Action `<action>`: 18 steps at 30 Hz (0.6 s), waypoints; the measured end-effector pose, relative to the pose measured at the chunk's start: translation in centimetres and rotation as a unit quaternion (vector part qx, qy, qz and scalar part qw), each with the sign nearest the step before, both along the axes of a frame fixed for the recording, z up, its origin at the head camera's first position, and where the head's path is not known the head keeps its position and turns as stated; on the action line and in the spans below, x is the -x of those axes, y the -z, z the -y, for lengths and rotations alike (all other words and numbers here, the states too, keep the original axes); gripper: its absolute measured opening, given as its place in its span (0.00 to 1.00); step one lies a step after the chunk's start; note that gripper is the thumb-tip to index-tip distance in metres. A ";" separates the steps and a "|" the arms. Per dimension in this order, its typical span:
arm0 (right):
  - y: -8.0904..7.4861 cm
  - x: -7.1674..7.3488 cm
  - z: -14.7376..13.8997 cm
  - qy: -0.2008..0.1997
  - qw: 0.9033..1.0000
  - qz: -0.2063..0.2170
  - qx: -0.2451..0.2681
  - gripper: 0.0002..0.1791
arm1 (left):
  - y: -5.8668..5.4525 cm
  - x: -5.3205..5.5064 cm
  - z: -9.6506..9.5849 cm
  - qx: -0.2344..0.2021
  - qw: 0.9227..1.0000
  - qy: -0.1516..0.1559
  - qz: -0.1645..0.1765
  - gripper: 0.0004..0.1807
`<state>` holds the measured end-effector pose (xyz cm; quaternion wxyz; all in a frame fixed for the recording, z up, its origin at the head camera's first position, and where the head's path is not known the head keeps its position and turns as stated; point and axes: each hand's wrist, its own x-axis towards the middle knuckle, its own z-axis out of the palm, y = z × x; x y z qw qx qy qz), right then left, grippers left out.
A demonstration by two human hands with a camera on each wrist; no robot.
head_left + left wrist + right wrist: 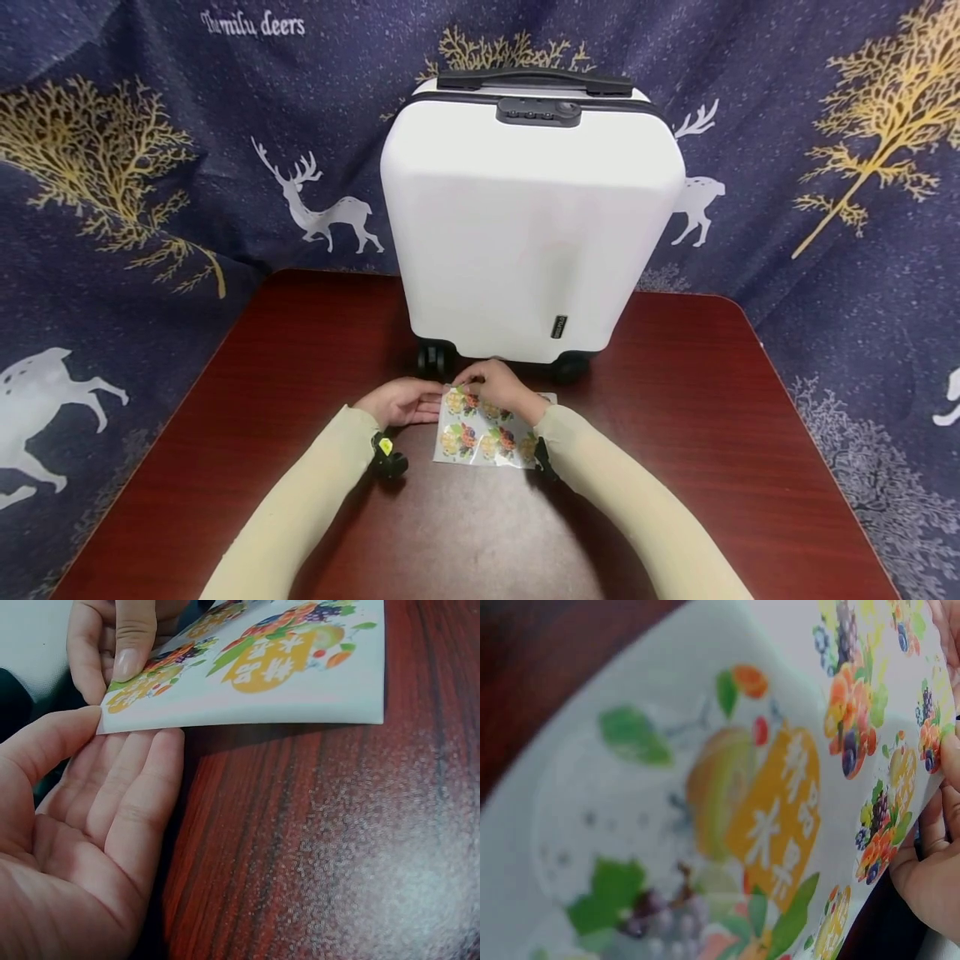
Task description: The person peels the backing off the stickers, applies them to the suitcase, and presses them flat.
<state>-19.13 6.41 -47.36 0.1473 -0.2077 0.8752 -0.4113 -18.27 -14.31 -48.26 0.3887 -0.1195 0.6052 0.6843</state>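
A sticker sheet (465, 457) printed with fruit pictures and yellow labels lies in front of a white suitcase (525, 242). At its upper left corner, my left hand (405, 402) holds the edge, thumb at the corner and fingers running underneath, palm up. Reaching across the sheet, my right hand (495, 383) pinches that same corner; its thumb (131, 656) lies on the printed side in the left wrist view. The sheet's near-corner edge stands a little off the table there. Prints fill the right wrist view closely, partly blurred. My right forearm covers the sheet's right part.
The suitcase stands upright on black wheels (433, 358) just behind the hands, with a black handle (534, 80) on top. A dark red wooden table (300, 350) carries everything. Behind it hangs a blue cloth (337, 108) with white deer and golden trees.
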 end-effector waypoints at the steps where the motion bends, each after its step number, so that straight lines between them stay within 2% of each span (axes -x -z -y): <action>1: 0.0 0.0 0.0 -0.001 1.000 -0.002 0.000 0.10 | 0.0 0.0 0.0 -0.001 1.000 0.000 -0.001 0.08; 11: 0.2 -0.2 0.1 -0.013 1.000 -0.014 -0.010 0.12 | 0.2 0.0 0.2 -0.008 1.000 0.005 -0.006 0.09; 18: 0.1 -0.2 0.5 0.003 1.000 0.002 -0.013 0.12 | 0.0 0.0 0.2 -0.021 1.000 -0.003 0.007 0.09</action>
